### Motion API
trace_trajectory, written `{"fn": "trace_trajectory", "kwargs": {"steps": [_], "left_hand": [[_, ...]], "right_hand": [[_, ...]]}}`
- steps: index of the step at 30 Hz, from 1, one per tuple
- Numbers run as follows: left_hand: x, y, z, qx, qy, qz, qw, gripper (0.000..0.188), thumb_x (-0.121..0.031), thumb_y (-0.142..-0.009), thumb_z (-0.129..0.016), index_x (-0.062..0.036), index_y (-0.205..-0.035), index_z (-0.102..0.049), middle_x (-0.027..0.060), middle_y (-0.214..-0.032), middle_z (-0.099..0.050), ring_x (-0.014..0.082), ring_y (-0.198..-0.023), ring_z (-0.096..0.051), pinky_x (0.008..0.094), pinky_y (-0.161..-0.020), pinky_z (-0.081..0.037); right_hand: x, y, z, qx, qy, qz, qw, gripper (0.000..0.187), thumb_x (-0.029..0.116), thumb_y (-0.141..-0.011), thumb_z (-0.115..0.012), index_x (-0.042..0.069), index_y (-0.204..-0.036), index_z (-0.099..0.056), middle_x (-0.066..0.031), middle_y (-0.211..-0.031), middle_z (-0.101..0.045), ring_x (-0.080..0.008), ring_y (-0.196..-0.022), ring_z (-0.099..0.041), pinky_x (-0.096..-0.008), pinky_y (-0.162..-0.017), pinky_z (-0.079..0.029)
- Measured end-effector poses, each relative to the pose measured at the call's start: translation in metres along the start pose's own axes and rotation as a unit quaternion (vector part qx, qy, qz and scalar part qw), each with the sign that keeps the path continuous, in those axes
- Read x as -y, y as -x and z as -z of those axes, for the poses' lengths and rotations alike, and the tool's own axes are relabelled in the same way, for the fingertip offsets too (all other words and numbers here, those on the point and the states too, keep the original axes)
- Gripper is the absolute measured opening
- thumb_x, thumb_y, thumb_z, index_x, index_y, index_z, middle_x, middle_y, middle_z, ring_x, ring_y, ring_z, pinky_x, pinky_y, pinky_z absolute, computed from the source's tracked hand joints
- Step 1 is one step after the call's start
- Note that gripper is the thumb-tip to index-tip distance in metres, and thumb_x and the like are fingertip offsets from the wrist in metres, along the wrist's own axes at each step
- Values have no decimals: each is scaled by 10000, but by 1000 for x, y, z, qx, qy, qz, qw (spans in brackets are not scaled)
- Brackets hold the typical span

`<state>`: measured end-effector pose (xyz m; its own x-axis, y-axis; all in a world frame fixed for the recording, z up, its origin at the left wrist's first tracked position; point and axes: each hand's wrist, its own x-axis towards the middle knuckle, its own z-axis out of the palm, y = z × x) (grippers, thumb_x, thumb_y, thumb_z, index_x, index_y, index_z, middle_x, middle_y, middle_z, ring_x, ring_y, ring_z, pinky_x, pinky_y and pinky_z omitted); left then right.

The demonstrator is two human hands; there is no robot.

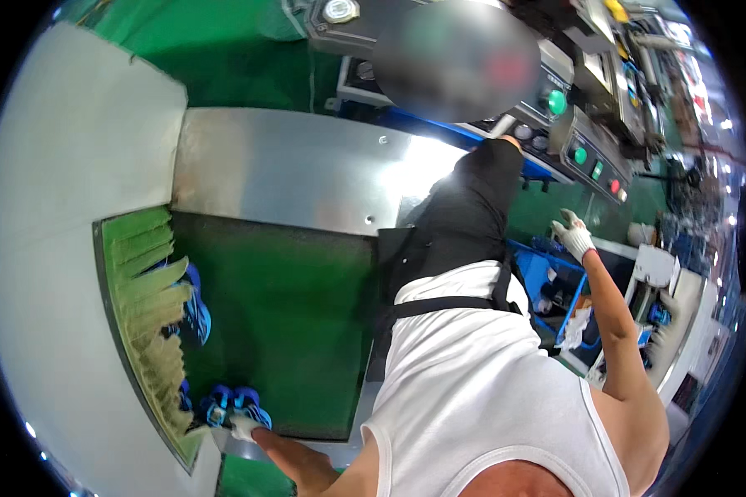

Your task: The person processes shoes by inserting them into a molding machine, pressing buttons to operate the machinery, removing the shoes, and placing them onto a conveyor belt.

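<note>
My left hand (244, 427), in a white glove, reaches to the near end of the belt. Its fingers close on the edge of a blue shoe (250, 404), and another shoe (216, 404) stands right beside it. Farther along, a bright blue shoe (197, 308) sits partly under the yellowish strip curtain (145, 311). Out to the right, my right hand (574, 235), also gloved, hangs in the air with its fingers apart and nothing in them. Below it is a blue crate (539, 273) with mixed items inside.
A green-dark conveyor belt (282, 331) runs in front of me, bordered by a shiny metal plate (282, 166). A white machine housing (66, 182) rises at left. Control boxes (593, 157) with green and red buttons stand at upper right. More machinery (696, 190) lines the far right.
</note>
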<state>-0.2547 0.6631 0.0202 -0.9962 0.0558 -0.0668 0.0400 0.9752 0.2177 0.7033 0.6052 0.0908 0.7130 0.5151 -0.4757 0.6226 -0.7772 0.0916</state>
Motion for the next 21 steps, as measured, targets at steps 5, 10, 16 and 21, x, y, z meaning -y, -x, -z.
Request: {"fn": "trace_trajectory", "kwargs": {"steps": [5, 10, 16, 21], "left_hand": [[-4, 3, -8, 14, -269, -54, 962, 474, -395, -1048, -484, -18, -1225, -710, 210, -1264, -705, 419, -1109, -709, 540, -927, -586], [-17, 58, -28, 11, -374, -234, 898, 319, -281, -1078, -497, -80, -1282, -636, 170, -1271, -695, 365, -1032, -729, 484, -753, -626], [-142, 251, -34, 64, 38, -545, 835, 417, -324, -1036, -631, 22, -1264, -685, 244, -1259, -660, 407, -1192, -600, 493, -1033, -476], [-199, 233, -53, 119, 27, -592, 797, 361, -211, -1074, -522, 3, -1339, -641, 216, -1319, -634, 393, -1250, -575, 500, -1046, -471]], "right_hand": [[7, 24, -1, 31, -98, -34, 994, 722, 451, -937, -708, 46, -1506, -527, -229, -1459, -616, -383, -1377, -572, -437, -1145, -463], [45, 32, -10, 40, -88, 35, 995, 702, 426, -958, -689, 53, -1524, -507, -207, -1520, -572, -380, -1399, -550, -442, -1169, -433], [99, 34, 12, 37, -142, 116, 982, 666, 363, -969, -708, 39, -1512, -498, -225, -1490, -584, -380, -1358, -592, -453, -1139, -463], [142, 49, 33, -11, -288, 231, 929, 626, 179, -939, -742, -2, -1485, -493, -225, -1423, -610, -335, -1229, -677, -419, -1041, -551]]}}
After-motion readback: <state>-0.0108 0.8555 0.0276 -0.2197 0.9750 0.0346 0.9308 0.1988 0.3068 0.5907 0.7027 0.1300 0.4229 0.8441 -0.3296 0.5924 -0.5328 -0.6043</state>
